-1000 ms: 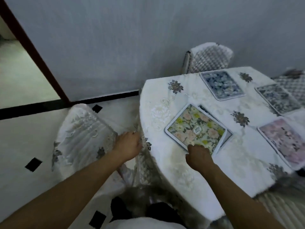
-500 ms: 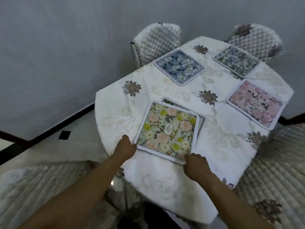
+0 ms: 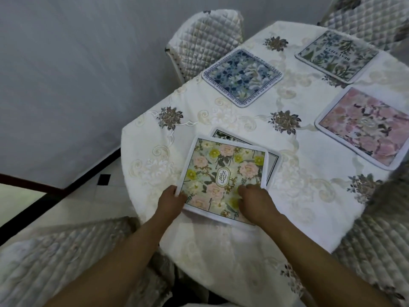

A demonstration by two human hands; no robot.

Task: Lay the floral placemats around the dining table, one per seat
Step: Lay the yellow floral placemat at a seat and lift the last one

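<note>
A green placemat with pink and yellow flowers (image 3: 225, 171) lies on the near part of the white-clothed table (image 3: 155, 165), on top of another placemat (image 3: 272, 161) whose far edges peek out. My left hand (image 3: 171, 201) grips the top mat's near left corner. My right hand (image 3: 257, 201) presses on its near right part, fingers curled at the edge. Three more mats lie flat farther off: a blue one (image 3: 242, 75), a green-leaf one (image 3: 336, 55) and a pink one (image 3: 365, 127).
Quilted chairs ring the table: one at the far left (image 3: 205, 38), one at the far right (image 3: 367, 18), one near left (image 3: 55, 262), one near right (image 3: 376, 251). A grey wall with a dark skirting runs along the left. The floor has white tiles with black squares.
The view has swung right and closer to the table. My left hand left the chair on the left and took the top mat's corner. The top mat has slid toward me.
</note>
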